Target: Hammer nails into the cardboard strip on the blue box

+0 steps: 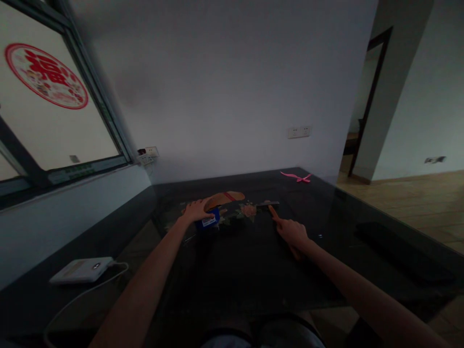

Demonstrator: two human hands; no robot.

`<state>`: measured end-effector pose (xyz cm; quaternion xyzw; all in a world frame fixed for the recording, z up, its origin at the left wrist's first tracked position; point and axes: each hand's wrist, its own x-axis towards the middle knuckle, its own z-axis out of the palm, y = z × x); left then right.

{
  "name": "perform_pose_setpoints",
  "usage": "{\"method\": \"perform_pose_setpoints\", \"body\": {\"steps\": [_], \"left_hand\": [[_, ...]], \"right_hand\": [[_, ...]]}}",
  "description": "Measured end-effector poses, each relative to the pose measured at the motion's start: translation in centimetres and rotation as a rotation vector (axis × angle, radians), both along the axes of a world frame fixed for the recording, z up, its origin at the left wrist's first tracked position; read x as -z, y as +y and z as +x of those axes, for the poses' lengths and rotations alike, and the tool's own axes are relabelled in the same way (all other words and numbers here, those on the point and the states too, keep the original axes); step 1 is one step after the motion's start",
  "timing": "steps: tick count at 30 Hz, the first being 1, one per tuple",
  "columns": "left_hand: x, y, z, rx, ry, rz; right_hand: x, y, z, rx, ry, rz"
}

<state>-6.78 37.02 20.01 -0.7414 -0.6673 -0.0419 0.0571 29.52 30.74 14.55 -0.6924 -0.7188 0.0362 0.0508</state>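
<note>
On the dark glossy table, my left hand (195, 212) is closed over a small blue box (208, 221) with a white label, its thumb lying on the box. Right behind the thumb, a curved tan piece with a red band (226, 197) sticks out to the right; whether the hand also grips it, I cannot tell. Wrapped round a wooden handle, my right hand (292, 232) holds a hammer-like tool (272, 211). Its thin grey head lies low near the tabletop, right of a printed flower (248, 210). The palm hides the middle of the handle.
A pink ribbon (299, 178) lies at the back right. Along the right side rests a long black object (402, 251). A white power bank (81, 269) with a cable is at the left. The wall (224, 96) with sockets (299, 132) rises behind the table.
</note>
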Motion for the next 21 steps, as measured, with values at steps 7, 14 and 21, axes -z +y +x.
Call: {"method": "perform_pose_setpoints", "body": {"steps": [7,14,21], "left_hand": [[1.1,-0.8,5.8,0.19,-0.025,-0.003],[1.2,-3.3,10.3,0.32,-0.068,-0.018],[0.9,-5.0,11.4,0.296,-0.014,0.019]], "right_hand": [[-0.2,-0.3,-0.1,0.005,0.003,0.008],[-0.4,-0.5,-0.1,-0.003,-0.007,0.022],[-0.3,-0.7,0.9,0.01,-0.023,0.042]]}}
